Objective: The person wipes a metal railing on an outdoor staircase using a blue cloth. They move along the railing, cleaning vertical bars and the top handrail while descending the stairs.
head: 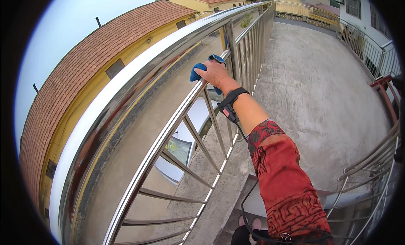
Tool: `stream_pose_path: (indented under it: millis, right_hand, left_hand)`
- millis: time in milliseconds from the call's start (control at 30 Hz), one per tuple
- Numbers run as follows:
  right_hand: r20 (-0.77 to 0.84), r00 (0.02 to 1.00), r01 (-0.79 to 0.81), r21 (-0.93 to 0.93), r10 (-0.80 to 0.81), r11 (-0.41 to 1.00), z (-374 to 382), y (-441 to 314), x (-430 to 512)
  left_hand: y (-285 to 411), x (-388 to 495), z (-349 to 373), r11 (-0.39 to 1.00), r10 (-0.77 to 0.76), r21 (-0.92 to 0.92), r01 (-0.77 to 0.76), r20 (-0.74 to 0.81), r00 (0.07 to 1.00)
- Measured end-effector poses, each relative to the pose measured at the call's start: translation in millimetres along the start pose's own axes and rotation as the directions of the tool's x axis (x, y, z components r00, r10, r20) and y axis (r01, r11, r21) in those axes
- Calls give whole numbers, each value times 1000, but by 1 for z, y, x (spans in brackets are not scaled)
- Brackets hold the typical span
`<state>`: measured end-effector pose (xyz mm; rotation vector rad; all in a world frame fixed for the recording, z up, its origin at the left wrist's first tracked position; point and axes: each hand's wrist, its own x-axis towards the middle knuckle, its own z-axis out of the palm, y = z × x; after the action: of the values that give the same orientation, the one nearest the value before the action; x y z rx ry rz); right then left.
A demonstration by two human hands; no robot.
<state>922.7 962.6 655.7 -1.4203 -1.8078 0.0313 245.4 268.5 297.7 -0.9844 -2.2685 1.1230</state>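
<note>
My right hand (217, 73) grips a blue cloth (198, 72) that is folded over the lower round rail (171, 126) of a stainless-steel railing. One part of the cloth shows by the thumb, another beyond the fingers, and a corner hangs below the palm. Just past the hand, the rail meets a square metal post (232, 52). A thick polished handrail (126, 66) curves above and outside it. Thin metal balusters (197, 139) run down from the lower rail to a bottom bar. A black strap with a small device (231, 107) circles my wrist. My left hand is out of view.
My feet (250, 223) stand on concrete steps at the bottom, beside a black cable (243, 200). A concrete terrace (313, 86) stretches ahead. Curved metal stair rails (364, 169) and a red metal frame (384, 90) are on the right. A white car (180, 147) is below, outside the railing.
</note>
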Motion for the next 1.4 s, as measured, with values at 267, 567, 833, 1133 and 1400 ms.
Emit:
stream_pose_path:
  millis: [267, 567, 833, 1133, 1400]
  right_hand:
    - [97, 989, -97, -159, 113, 983, -3, 15, 31]
    - [115, 993, 42, -174, -22, 984, 19, 41, 43]
    - [68, 998, 11, -179, 1, 984, 26, 43, 41]
    - [114, 986, -111, -81, 120, 990, 9, 39, 45]
    - [-198, 966, -93, 340, 168, 936, 28, 103, 61]
  left_hand:
    - [-18, -27, -107, 911, 356, 176, -373, 119, 927]
    - [28, -23, -403, 118, 625, -874, -472, -304, 719]
    - [-15, 20, -580, 143, -161, -246, -959, -962, 222]
    - [-13, 47, -620, 239, -178, -479, -845, -877, 446]
    - [1, 45, -640, 498, 21, -610, -617, -702, 712]
